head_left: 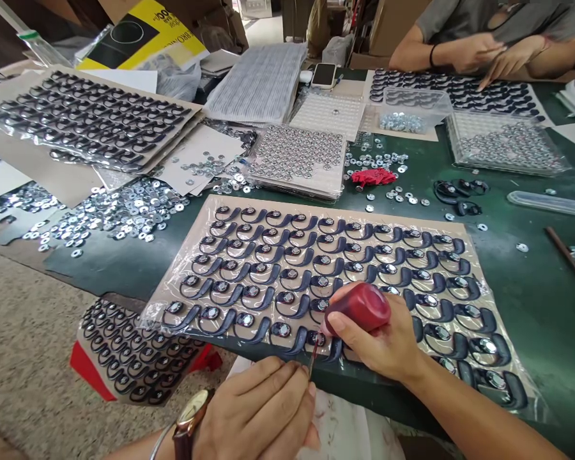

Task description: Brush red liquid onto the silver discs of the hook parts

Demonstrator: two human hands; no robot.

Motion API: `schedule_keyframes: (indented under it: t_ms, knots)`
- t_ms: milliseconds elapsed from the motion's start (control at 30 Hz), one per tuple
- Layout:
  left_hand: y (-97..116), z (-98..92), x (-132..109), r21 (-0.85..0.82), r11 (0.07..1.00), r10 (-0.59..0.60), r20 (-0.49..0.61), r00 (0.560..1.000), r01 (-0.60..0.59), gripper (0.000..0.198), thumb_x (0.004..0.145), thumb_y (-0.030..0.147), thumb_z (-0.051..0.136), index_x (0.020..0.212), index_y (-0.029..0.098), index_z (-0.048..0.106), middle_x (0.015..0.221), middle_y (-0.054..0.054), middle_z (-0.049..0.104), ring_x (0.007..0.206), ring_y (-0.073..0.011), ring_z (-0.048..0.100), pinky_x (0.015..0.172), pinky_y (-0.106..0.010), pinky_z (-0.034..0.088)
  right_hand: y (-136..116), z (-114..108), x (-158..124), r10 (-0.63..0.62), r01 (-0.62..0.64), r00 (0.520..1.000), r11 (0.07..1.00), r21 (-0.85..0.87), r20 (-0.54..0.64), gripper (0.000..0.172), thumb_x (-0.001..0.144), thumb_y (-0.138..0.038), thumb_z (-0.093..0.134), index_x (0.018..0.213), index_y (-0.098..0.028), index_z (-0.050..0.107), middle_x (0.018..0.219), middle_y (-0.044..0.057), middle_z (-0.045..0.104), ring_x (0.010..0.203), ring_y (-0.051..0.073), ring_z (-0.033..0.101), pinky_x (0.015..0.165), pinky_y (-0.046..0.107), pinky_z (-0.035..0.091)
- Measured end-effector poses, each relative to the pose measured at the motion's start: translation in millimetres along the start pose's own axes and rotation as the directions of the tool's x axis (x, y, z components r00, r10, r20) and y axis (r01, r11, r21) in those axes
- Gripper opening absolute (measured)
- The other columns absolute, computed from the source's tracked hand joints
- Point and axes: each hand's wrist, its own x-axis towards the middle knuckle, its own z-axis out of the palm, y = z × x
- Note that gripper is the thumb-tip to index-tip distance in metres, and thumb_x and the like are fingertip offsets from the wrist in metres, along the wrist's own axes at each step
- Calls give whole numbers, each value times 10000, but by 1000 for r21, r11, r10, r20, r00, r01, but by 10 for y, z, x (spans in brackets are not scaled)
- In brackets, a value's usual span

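Right hand grips a smooth, rounded red bottle; left hand pinches a slender stick.

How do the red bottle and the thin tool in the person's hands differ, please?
The red bottle is broad and rounded, while the thin tool is narrow. The right hand grips the bottle; the left hand holds the tool. Both are at the near side of the parts-covered sheet.
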Motion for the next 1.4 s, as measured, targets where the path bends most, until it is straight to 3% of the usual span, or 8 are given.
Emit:
schedule_keyframes:
  t_ms: [300,700,1033,1400]
  knots:
    - [-2,41,-64,-34,999,-18,-27,999,17,235,917,232,498,886,81,675,916,-88,713,878,-174,679,853,-300,554,-27,-19,14,-10,9,1000,998,-61,-22,100,754,-318,676,796,-227,676,556,-8,628,479,163,605,493,273,505]
    - [-29,-42,62,-48,998,-31,-1,1000,31,239,922,229,494,863,80,672,865,-80,721,846,-158,690,836,-276,563,-73,-26,36,-126,112,988,983,-146,-86,138,800,-320,594,801,-184,620,510,-21,595,427,132,574,443,239,480]
    - [-22,-15,-9,-86,994,-71,16,997,72,222,919,211,493,913,64,659,904,-102,716,875,-183,683,795,-315,574,-84,-41,48,-107,102,994,978,-181,-20,152,804,-312,592,744,-176,623,486,-18,575,418,125,554,445,235,468]
    - [-96,-61,54,-163,984,-68,33,997,72,208,900,156,481,910,61,666,884,-107,711,838,-175,681,773,-292,573,-62,-47,21,-73,66,996,991,-117,-53,142,810,-313,592,759,-183,616,477,-30,553,408,115,531,426,227,447]
